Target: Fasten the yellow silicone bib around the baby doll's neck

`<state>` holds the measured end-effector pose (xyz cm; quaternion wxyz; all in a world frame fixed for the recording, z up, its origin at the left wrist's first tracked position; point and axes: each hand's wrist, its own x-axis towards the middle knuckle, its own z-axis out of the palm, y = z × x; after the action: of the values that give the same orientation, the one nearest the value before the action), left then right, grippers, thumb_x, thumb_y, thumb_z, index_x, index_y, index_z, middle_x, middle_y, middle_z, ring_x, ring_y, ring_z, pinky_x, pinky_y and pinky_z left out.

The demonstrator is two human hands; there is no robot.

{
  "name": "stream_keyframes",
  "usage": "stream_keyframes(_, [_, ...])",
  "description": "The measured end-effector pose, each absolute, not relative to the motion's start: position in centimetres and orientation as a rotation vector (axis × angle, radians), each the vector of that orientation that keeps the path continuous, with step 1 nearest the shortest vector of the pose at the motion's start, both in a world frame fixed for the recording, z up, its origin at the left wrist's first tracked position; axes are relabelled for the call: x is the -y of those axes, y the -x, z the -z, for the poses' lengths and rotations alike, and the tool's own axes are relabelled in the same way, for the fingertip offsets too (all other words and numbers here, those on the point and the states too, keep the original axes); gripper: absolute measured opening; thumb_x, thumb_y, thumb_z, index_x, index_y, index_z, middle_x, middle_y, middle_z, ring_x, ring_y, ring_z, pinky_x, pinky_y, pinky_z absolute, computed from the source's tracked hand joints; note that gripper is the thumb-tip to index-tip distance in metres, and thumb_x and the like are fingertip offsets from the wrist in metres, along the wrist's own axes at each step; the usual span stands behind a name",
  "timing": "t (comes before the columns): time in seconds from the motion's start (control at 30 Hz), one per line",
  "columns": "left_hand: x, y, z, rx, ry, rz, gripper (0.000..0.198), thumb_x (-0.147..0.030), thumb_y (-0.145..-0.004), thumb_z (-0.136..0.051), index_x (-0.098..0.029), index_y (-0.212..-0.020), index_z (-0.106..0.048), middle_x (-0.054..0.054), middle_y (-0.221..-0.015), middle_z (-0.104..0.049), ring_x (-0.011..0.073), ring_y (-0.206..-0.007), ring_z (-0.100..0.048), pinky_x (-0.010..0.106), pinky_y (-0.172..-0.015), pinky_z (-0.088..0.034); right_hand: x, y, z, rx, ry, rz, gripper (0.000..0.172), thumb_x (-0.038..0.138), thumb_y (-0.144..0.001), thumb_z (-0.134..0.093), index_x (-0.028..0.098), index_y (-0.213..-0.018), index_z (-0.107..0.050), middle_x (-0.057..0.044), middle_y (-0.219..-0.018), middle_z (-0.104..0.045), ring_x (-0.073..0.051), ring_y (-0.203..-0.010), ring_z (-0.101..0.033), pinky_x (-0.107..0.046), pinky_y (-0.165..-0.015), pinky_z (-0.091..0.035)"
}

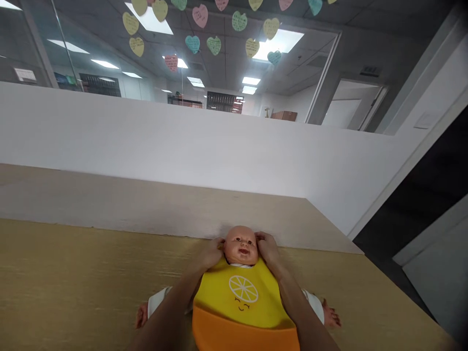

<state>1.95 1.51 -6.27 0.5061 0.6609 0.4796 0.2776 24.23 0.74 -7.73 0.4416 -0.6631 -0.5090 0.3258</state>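
A baby doll (241, 246) lies on its back on a light wooden table (73, 278), its head toward the far side. It wears a yellow and orange silicone bib (243, 297) with a white citrus slice on it. My left hand (211, 253) and my right hand (268, 248) hold the doll's head from either side, near the neck. Their fingertips are hidden behind the head. The doll's arms, in white sleeves, spread out to both sides, partly behind my forearms.
A beige panel (146, 204) rises behind the table, with a white partition (183, 136) above it. Glass beyond shows heart-shaped paper notes (239, 21) and a ceiling. The table's right edge drops to a dark floor (402, 243).
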Motion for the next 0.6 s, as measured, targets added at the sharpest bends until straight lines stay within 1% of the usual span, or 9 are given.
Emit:
stream_keyframes(0.07, [-1.6,-2.0,6.3,-1.157,-1.463,-0.661,0.036,-0.01,-0.063,-0.06,-0.02,-0.096,-0.07,0.006,-0.094,-0.075,0.0275,-0.095,-0.065,0.033,-0.084,-0.045,-0.7,-23.9,7.7,1.234,1.572,-0.87,0.044,0.019,-0.054,-0.039,0.012,-0.083,-0.071,-0.009,-0.088,-0.071,-0.022,-0.087,-0.063,-0.028,-0.078,-0.047])
stream_keyframes(0.13, [-1.7,-2.0,6.4,-1.116,-1.283,-0.679,0.04,-0.009,-0.062,-0.061,-0.021,-0.1,-0.068,0.004,-0.085,-0.074,0.0257,-0.088,-0.065,0.033,-0.079,-0.046,-0.7,-23.8,7.5,1.183,1.469,-0.959,0.04,0.019,-0.054,-0.042,0.011,-0.081,-0.07,-0.007,-0.083,-0.07,-0.02,-0.082,-0.061,-0.028,-0.076,-0.047])
stream_keyframes(0.23, [-1.9,-1.9,6.9,-0.949,-1.02,-0.72,0.052,-0.008,-0.062,-0.063,-0.02,-0.112,-0.062,0.002,-0.075,-0.071,0.0203,-0.072,-0.065,0.031,-0.071,-0.048,-0.6,-23.9,7.0,1.044,1.311,-1.063,0.033,0.02,-0.054,-0.051,0.012,-0.081,-0.069,-0.004,-0.077,-0.067,-0.017,-0.074,-0.058,-0.026,-0.07,-0.045])
stream_keyframes(0.33, [-2.1,-1.7,7.3,-0.779,-0.793,-0.699,0.065,-0.007,-0.063,-0.062,-0.023,-0.125,-0.05,-0.002,-0.07,-0.067,0.0159,-0.062,-0.063,0.028,-0.065,-0.048,-0.6,-24.3,6.4,0.9,1.21,-1.139,0.035,0.02,-0.054,-0.059,0.014,-0.087,-0.067,-0.002,-0.078,-0.066,-0.016,-0.072,-0.057,-0.025,-0.066,-0.044])
stream_keyframes(0.4, [-2.1,-1.5,7.2,-0.691,-0.726,-0.686,0.065,-0.006,-0.066,-0.059,-0.024,-0.127,-0.047,-0.003,-0.074,-0.067,0.0156,-0.063,-0.064,0.027,-0.065,-0.049,-0.6,-24.5,5.8,0.867,1.171,-1.145,0.036,0.018,-0.053,-0.059,0.015,-0.088,-0.067,-0.002,-0.077,-0.064,-0.015,-0.07,-0.056,-0.023,-0.064,-0.042])
stream_keyframes(0.47, [-2.0,-1.4,6.9,-0.619,-0.716,-0.699,0.06,-0.007,-0.068,-0.058,-0.024,-0.125,-0.048,-0.002,-0.081,-0.069,0.0167,-0.069,-0.066,0.027,-0.068,-0.05,-0.6,-24.5,5.4,0.871,1.146,-1.128,0.036,0.016,-0.052,-0.057,0.015,-0.087,-0.067,-0.001,-0.077,-0.063,-0.013,-0.069,-0.055,-0.022,-0.063,-0.042])
stream_keyframes(0.53, [-1.8,-1.4,6.5,-0.578,-0.725,-0.718,0.059,-0.007,-0.067,-0.061,-0.023,-0.123,-0.05,0.0,-0.089,-0.07,0.0181,-0.076,-0.067,0.029,-0.073,-0.05,-0.6,-24.3,5.3,0.886,1.144,-1.131,0.035,0.016,-0.051,-0.056,0.014,-0.085,-0.067,-0.002,-0.079,-0.065,-0.014,-0.07,-0.056,-0.022,-0.063,-0.042])
stream_keyframes(0.6, [-1.5,-1.5,5.8,-0.564,-0.74,-0.719,0.062,-0.008,-0.064,-0.068,-0.023,-0.122,-0.051,0.003,-0.096,-0.07,0.0191,-0.08,-0.067,0.03,-0.075,-0.051,-0.3,-24.1,5.6,0.911,1.15,-1.187,0.032,0.019,-0.054,-0.057,0.013,-0.085,-0.066,-0.005,-0.081,-0.067,-0.016,-0.073,-0.058,-0.024,-0.065,-0.044])
